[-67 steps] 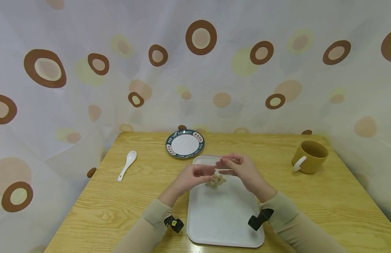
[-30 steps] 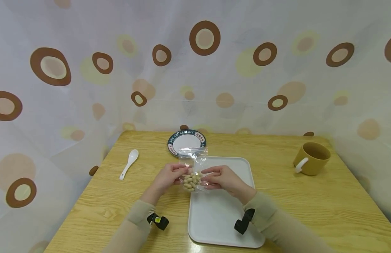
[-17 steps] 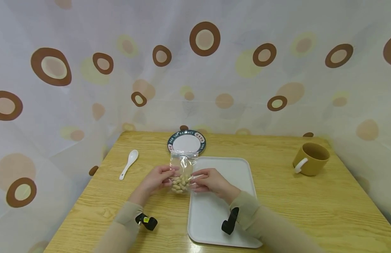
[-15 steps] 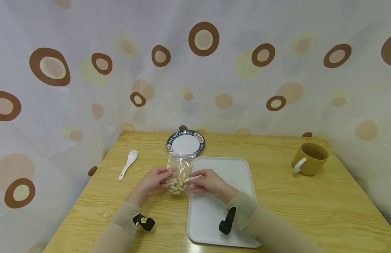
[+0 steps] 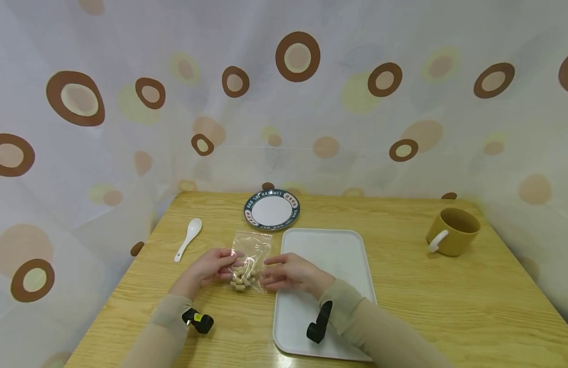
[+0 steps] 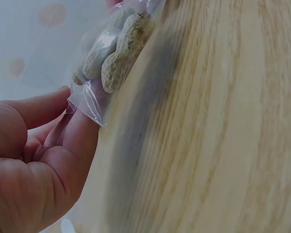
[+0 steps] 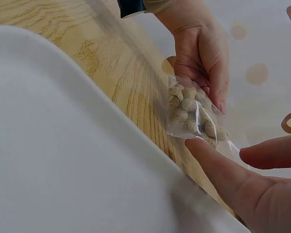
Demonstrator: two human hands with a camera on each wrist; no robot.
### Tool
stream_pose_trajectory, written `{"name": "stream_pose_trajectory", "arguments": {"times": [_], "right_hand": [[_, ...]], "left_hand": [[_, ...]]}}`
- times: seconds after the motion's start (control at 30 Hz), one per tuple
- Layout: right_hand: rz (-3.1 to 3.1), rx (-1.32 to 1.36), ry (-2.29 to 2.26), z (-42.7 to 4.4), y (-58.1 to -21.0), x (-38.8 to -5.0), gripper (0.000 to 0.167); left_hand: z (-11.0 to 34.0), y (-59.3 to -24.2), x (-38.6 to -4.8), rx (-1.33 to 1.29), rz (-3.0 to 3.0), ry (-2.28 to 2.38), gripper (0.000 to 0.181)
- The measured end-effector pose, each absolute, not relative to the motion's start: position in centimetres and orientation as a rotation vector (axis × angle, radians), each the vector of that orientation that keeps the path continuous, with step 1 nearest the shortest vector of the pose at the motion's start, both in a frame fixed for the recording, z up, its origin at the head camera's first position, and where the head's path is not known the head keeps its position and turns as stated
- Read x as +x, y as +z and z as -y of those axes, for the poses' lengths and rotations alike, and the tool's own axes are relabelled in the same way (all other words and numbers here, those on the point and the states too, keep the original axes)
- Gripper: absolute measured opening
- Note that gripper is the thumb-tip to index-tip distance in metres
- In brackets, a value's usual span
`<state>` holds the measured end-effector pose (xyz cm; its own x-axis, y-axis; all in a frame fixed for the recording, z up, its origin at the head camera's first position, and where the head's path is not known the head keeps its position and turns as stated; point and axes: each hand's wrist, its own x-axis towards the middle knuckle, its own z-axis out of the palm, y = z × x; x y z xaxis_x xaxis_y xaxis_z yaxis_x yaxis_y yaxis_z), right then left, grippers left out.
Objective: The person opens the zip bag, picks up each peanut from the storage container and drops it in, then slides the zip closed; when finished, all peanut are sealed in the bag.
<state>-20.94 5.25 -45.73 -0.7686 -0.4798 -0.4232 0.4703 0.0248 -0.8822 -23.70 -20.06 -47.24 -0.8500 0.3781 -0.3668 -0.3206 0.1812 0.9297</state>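
A clear zip bag of peanuts (image 5: 243, 276) hangs tilted, low over the wooden table just left of the tray. My left hand (image 5: 215, 268) pinches the bag's left edge; in the left wrist view the thumb and fingers of the left hand (image 6: 43, 160) meet at a corner of the plastic. At the bag's right side is my right hand (image 5: 293, 276), thumb and fingers spread apart. In the right wrist view the index finger of the right hand (image 7: 252, 189) lies against the bag's edge, while the thumb stands away from it.
A white rectangular tray (image 5: 321, 327) lies under and beside my right forearm. Behind the bag sits a round plate with a dark patterned rim (image 5: 293, 217). A white spoon (image 5: 188, 239) lies at the left, and a mustard-coloured mug (image 5: 451, 232) stands at the far right.
Both hands have carried the bag leftward from over the tray and lowered it towards the table. The right hand's fingers have loosened from the bag's side. Tray, plate, spoon and mug stay put.
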Motion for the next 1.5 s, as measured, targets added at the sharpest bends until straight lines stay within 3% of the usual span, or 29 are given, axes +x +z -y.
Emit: {"name": "stream_pose_trajectory", "arguments": {"times": [0.87,1.23,1.5], "right_hand": [[-1.587,-0.027,-1.800,-6.0,-46.0,-21.0,0.050],[-1.649,-0.031,-1.809,-7.8,-45.1,-21.7,0.051],[-1.664,-0.054,-1.819,-9.0,-44.6,-21.8,0.051]], "left_hand": [[19.9,-47.0,-24.0,0.015,-2.106,1.585,0.045],[20.0,-45.8,-23.7,0.026,-2.327,1.391,0.022],[19.5,-46.2,-23.4,-0.061,-2.391,1.394,0.035]]}}
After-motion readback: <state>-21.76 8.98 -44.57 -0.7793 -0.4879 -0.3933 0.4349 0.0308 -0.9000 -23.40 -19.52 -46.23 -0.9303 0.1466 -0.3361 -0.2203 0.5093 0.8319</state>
